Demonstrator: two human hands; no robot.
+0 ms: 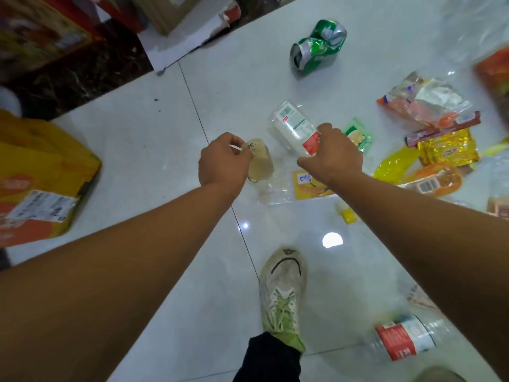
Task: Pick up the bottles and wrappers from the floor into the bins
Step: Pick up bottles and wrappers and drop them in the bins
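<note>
Rightward, wrappers (358, 135) just beside bottle (293, 128).

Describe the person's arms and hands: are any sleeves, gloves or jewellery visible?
Both the left hand and the right hand are bare, with no gloves, rings or watch visible. The left forearm and right forearm show no sleeves. Also worn: a black trouser leg and a pale green-and-white sneaker.
</note>
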